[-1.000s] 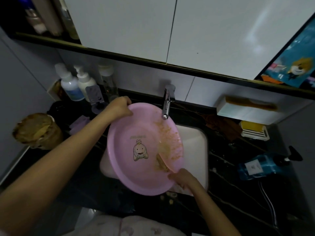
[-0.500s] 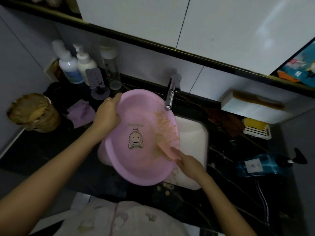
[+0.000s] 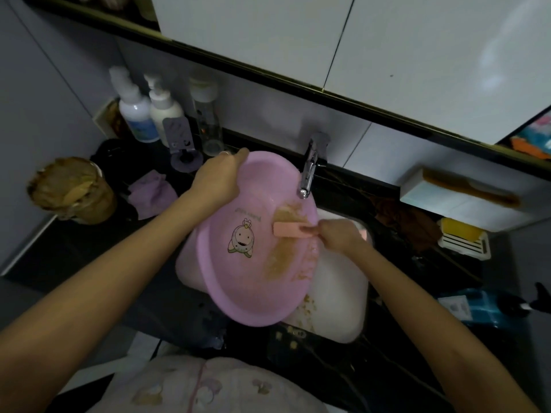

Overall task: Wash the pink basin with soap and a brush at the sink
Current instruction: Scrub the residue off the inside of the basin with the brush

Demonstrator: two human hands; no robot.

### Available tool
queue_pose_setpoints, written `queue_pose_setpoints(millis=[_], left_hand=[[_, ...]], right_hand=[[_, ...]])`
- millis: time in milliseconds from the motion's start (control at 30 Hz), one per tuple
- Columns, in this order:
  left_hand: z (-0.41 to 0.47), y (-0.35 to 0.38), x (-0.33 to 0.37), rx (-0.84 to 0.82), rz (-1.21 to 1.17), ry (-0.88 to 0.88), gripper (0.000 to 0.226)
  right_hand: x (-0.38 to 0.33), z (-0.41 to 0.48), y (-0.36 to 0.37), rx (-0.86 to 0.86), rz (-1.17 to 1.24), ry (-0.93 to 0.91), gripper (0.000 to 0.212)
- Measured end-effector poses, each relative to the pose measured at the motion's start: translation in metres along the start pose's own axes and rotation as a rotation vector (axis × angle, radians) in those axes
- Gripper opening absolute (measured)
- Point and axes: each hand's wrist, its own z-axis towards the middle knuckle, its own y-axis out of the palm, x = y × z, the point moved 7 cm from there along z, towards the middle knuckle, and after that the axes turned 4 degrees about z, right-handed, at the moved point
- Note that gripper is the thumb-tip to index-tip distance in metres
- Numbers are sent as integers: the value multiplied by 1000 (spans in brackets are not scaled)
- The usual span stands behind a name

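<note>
The pink basin point(image 3: 238, 281) is tilted over the white sink point(image 3: 340, 299), its inside facing me, with a cartoon figure printed in the middle. Brown grime smears its right inner side. My left hand point(image 3: 219, 180) grips the basin's upper left rim. My right hand point(image 3: 340, 235) holds a pink brush point(image 3: 290, 230) by its handle, the brush head pressed flat on the grime just below the chrome tap point(image 3: 310, 169).
Bottles point(image 3: 149, 114) stand at the back left by a purple cloth point(image 3: 152, 193) and a brown-filled tub point(image 3: 71, 190). On the right are a yellow soap in a white dish point(image 3: 463, 238), a white box with a comb, and a blue bottle point(image 3: 489, 307) lying down. Brown crumbs dot the sink's front.
My right hand moved the brush up from the basin's lower right rim to just under the tap. My left hand kept hold of the rim as the basin tilted.
</note>
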Motion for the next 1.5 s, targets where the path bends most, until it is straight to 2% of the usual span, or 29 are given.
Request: queue_pose_setpoints(millis=[33,133,200,233,367,433,533,567,700,800,867,900,967,1000,1067,1167,1300,1500], left_hand=[[0,-1,3,-1,6,2,69],[1,-4,8,4,30,8,68],[1,-4,10,4,43,5,69],[1,-4,10,2,47,6,69],[0,-5,13,0,37,17,67],[0,-5,14,-1,43,19,65],[2,-5,12,14,46,21,63],[2,-6,12,16,47,20,63],[-1,-5,14,0,37,27,68],[1,-5,12,12,36,25,63],[0,-5,12,14,38,16,61],[0,-5,12,17,45,11,62],[-1,-4,13,17,48,18,63],[-1,-4,12,17,50,18,63],[-1,-5,12,19,65,15,64],[-2,-7,15,12,75,11,63],[-3,-6,15,26,82,11,66],[-5,-5,13,48,78,6,67]], right_hand=[[-3,2,-14,38,-82,-59,46],[-8,11,-50,250,-113,-131,52],[-6,6,-70,360,-99,-117,55],[-3,5,-67,323,-136,-84,54],[-4,-3,-11,-117,-62,10,44],[-5,7,-19,-89,-147,-13,45],[10,15,-54,129,-214,26,54],[11,13,-53,123,-191,34,55],[2,-6,-5,-148,-64,-3,47],[14,12,-37,23,-157,32,48],[14,12,-40,112,-108,87,44],[11,7,-25,75,-36,102,42],[-1,-6,10,-39,136,59,64],[-2,-7,16,-58,143,40,61],[6,-2,-1,-25,92,90,43],[11,0,-24,81,14,151,45],[-11,-22,37,-69,288,175,45],[-50,-51,94,-170,694,259,42]])
